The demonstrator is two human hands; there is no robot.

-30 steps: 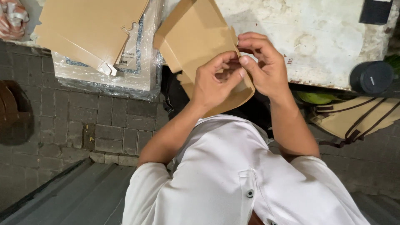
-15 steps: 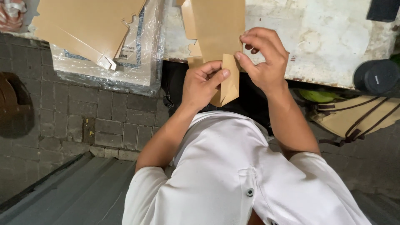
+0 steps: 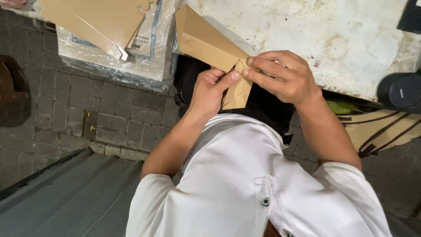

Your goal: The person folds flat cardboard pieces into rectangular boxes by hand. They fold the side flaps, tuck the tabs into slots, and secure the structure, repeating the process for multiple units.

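1. The left hand (image 3: 213, 90) pinches the brown cardboard piece (image 3: 209, 46) at its folded lower corner. The thumb lies flat across the front of the card and the other fingers curl narrowly behind it.
2. The right hand (image 3: 284, 77) grips the same corner from the other side. Its fingers are close together and stretched over the fold, the fingertips (image 3: 248, 72) almost touching the left thumb.
3. The cardboard piece is held in the air in front of the white shirt (image 3: 245, 184), just at the near edge of the white worktable (image 3: 307, 26). Its long flat part slants up and away over the table's near left corner, and a smaller folded flap hangs down between the two hands.
4. To the left of the worktable lies a stack of flat cardboard sheets (image 3: 87, 17), resting on a plastic-wrapped bundle (image 3: 149, 48).
5. Off the worktable's right end sits a dark round container (image 3: 400, 91). Below it, lower than the table edge, lies a tan bag with dark straps (image 3: 386, 131).
6. Under and to the left of the worktable is a grey brick floor (image 3: 66, 114).
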